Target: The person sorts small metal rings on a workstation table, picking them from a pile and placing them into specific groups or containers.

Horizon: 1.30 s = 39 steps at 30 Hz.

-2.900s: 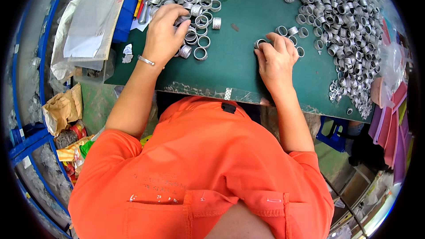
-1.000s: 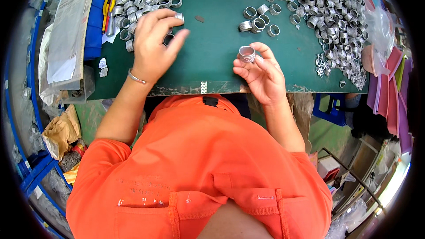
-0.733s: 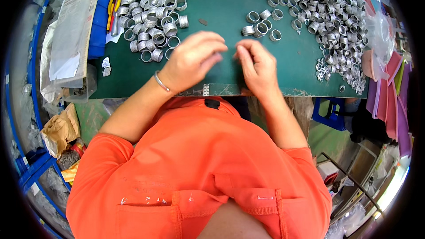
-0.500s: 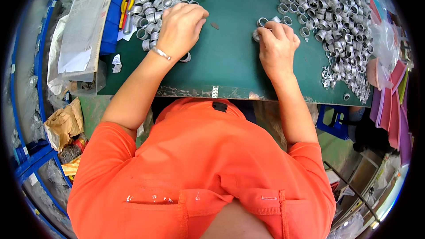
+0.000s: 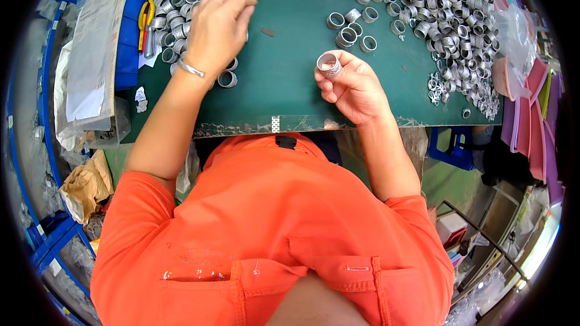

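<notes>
My right hand is raised above the table's near part, palm partly turned up. Its thumb and fingers pinch a silver metal ring, with the round opening facing up. My left hand, a bracelet at its wrist, hovers palm down over the right side of a pile of similar rings. Its fingers are loosely stretched and the thumb stands apart; the underside is hidden. By its wrist, a loose ring sits on the green table. Several rings lie just beyond my right hand.
A large heap of rings covers the table's right side, with small metal pieces at its near edge. Yellow-handled pliers lie beside a blue bin on the left. A small dark flat piece lies mid-table.
My right hand has come nearer from the small ring group and turned palm up, lifting one ring. My left hand has shifted slightly left and away. The whole view has shifted a little.
</notes>
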Tool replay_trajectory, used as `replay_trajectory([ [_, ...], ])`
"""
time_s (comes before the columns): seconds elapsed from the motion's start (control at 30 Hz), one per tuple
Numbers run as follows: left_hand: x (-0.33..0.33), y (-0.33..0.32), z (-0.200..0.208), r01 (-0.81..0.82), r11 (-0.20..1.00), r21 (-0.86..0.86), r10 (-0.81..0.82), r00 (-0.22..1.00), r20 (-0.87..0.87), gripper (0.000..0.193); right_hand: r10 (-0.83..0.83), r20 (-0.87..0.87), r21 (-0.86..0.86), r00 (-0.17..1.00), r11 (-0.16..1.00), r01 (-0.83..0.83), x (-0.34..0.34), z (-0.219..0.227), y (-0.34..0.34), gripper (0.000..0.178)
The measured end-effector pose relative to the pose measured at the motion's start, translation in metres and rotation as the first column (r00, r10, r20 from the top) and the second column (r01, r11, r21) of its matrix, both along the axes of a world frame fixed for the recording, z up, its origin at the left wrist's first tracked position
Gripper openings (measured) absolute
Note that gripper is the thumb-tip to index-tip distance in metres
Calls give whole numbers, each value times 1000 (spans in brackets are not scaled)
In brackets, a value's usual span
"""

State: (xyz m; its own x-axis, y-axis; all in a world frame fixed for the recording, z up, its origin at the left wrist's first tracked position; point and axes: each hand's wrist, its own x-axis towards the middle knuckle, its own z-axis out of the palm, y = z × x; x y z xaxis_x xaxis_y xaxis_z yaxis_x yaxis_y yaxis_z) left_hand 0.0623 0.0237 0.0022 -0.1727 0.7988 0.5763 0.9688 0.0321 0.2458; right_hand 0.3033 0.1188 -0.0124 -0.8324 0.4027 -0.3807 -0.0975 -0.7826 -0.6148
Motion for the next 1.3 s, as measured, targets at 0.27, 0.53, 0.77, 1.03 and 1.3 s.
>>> replay_trajectory([
  [0.27, 71, -9, 1, 528, 847, 60, -443, 638, 630, 40, 58, 5, -87, 998, 995, -57, 0, -6, -9, 9],
  [0.53, 37, -8, 4, 214, 974, 73, -226, 927, 300, 17, -537, -16, 945, 844, -285, -163, -2, -3, 19, 13],
  [0.77, -12, -9, -8, 26, 971, -237, -37, 998, -41, 23, -515, 28, 984, 857, -136, -114, 0, -11, 28, 10],
  [1.03, 14, 6, -14, -13, 907, -421, -34, 994, -104, 21, -215, -102, 495, 971, 836, 237, 14, 3, 0, 44],
  [1.3, 58, 8, 7, 371, 929, -13, -337, 857, 389, 23, -102, -256, -20, 961, 995, 100, 27, -9, -2, 31],
])
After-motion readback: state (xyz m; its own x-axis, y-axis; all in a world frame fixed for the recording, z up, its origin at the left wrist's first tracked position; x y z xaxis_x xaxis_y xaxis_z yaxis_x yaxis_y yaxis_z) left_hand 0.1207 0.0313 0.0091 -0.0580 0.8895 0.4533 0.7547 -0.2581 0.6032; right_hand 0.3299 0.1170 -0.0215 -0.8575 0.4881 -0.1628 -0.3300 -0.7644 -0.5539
